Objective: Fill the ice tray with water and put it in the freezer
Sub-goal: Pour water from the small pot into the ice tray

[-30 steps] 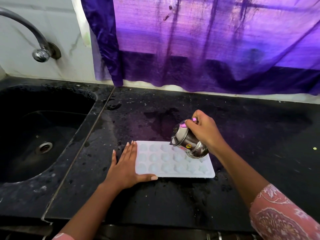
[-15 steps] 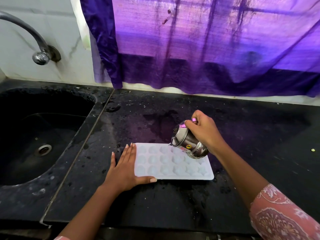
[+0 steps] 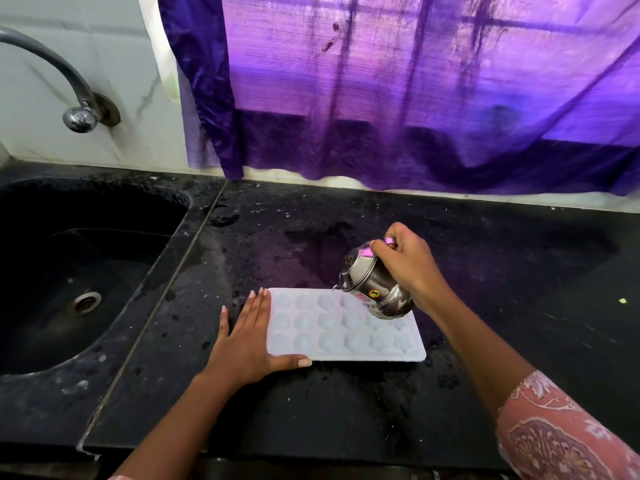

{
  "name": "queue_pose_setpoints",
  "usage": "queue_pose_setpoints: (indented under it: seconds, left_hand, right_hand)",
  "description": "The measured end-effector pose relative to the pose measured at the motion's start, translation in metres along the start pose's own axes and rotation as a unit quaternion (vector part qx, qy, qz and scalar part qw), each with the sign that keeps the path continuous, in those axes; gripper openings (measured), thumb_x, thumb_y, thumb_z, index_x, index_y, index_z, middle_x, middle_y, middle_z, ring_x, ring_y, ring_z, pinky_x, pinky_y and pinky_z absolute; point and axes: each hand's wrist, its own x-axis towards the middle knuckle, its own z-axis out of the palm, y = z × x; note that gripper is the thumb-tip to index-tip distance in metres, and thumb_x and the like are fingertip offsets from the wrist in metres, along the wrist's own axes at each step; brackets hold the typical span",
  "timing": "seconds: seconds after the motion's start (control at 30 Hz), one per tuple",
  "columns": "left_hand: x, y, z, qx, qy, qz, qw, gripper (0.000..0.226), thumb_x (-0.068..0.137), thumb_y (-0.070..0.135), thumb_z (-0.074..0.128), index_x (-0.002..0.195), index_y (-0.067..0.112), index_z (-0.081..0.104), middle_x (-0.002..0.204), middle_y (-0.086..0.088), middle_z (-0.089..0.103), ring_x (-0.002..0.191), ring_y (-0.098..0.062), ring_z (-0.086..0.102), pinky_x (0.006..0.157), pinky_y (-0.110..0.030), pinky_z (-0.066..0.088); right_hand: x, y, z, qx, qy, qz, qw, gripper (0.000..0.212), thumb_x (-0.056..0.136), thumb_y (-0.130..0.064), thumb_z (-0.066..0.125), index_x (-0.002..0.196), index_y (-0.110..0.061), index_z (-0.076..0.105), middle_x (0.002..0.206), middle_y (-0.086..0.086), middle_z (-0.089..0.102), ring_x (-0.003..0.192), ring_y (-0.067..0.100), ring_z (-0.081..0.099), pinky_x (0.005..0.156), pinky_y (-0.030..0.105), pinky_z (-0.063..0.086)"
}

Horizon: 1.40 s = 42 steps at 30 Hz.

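Left hand (image 3: 247, 344): pressed flat, fingers straight, against the left end of the ice tray (image 3: 346, 329).
Right hand (image 3: 410, 266): wrapped round the tilted steel pot (image 3: 372, 289).
Pour: best kept thin — cell by cell.

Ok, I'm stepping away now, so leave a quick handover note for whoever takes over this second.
Left hand: flat on the counter, against the ice tray at its left end.
Right hand: grips the steel pot, tilted, spout over the tray's far row.
Done: tray laid on the counter; fill level unclear.
Left: fill every cell, then carry it level to the freezer, not in view.
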Motion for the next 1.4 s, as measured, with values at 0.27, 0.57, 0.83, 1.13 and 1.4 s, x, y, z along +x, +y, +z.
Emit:
queue_pose_setpoints:
  seconds: [0.27, 0.57, 0.83, 1.13, 1.4]
  left_hand:
    - [0.0, 0.0, 0.0, 0.0, -0.002, -0.001, 1.0, 0.146, 0.031, 0.102, 0.014, 0.144, 0.016, -0.023, 0.154, 0.003, -0.022, 0.133, -0.002, -0.026, 0.107, -0.045, -0.022]
    - [-0.001, 0.001, 0.0, -0.002, -0.001, -0.001, 1.0, 0.149, 0.028, 0.102, 0.012, 0.144, 0.015, -0.022, 0.154, 0.003, -0.022, 0.136, -0.004, -0.025, 0.109, -0.047, -0.02]
    - [-0.001, 0.002, -0.001, 0.007, 0.003, -0.003, 1.0, 0.148, 0.031, 0.101, 0.013, 0.145, 0.014, -0.02, 0.155, 0.003, -0.02, 0.135, -0.002, -0.026, 0.109, -0.047, -0.02]
    - [-0.001, 0.002, -0.001, 0.013, 0.004, -0.006, 1.0, 0.149, 0.027, 0.102, 0.007, 0.145, 0.014, -0.02, 0.155, 0.002, -0.02, 0.139, -0.007, -0.023, 0.109, -0.047, -0.02]
    - [-0.001, 0.003, -0.002, 0.014, 0.0, -0.007, 1.0, 0.151, 0.026, 0.102, 0.005, 0.145, 0.014, -0.021, 0.155, 0.002, -0.021, 0.139, -0.008, -0.023, 0.109, -0.048, -0.02]
  right_hand:
    - [0.001, 0.01, -0.006, 0.031, 0.012, 0.031, 0.999, 0.023, 0.084, -0.018, 0.053, 0.068, -0.016, 0.036, 0.069, 0.0, 0.045, 0.065, 0.015, 0.044, 0.057, 0.03, 0.035]
    - [-0.001, 0.011, -0.013, 0.002, 0.014, 0.025, 1.0, 0.024, 0.084, -0.015, 0.053, 0.068, -0.015, 0.036, 0.066, -0.002, 0.042, 0.06, 0.012, 0.04, 0.053, 0.026, 0.032]
    - [-0.002, 0.011, -0.016, -0.007, 0.007, 0.033, 0.999, 0.025, 0.084, -0.014, 0.052, 0.066, -0.017, 0.036, 0.066, -0.002, 0.042, 0.061, 0.013, 0.041, 0.054, 0.026, 0.033]
    - [-0.003, 0.01, -0.019, -0.021, 0.006, 0.027, 0.999, 0.026, 0.084, -0.013, 0.052, 0.065, -0.017, 0.035, 0.065, -0.003, 0.041, 0.059, 0.011, 0.037, 0.052, 0.025, 0.032]
    - [-0.003, 0.008, -0.022, -0.027, 0.01, 0.027, 0.999, 0.026, 0.085, -0.014, 0.051, 0.065, -0.017, 0.035, 0.066, -0.003, 0.041, 0.059, 0.011, 0.038, 0.052, 0.024, 0.032]
